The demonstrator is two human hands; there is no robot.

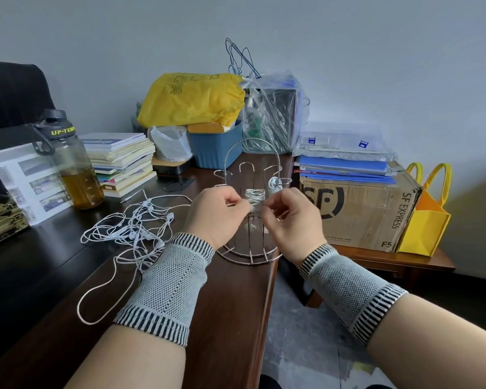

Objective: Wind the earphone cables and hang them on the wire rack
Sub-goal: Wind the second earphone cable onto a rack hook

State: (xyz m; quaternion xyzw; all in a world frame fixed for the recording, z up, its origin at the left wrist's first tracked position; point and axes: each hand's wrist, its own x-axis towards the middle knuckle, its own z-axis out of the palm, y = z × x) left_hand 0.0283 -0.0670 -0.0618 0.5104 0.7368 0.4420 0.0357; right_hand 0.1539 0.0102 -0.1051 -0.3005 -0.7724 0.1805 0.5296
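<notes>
Both hands (218, 213) (293, 217) on wound earphone bundle (254, 202).

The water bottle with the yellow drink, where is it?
In the head view the water bottle stands on the dark desk at the far left, right beside the stack of books and behind the tangled white earphone cables.

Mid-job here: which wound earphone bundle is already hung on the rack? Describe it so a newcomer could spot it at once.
Find the wire rack on the dark wooden table, in front of the blue bin. On its right-hand hook, next to the cardboard box, hangs a small wound white bundle. Unlike the bundle pinched between the left hand and right hand, no hand touches it.
</notes>
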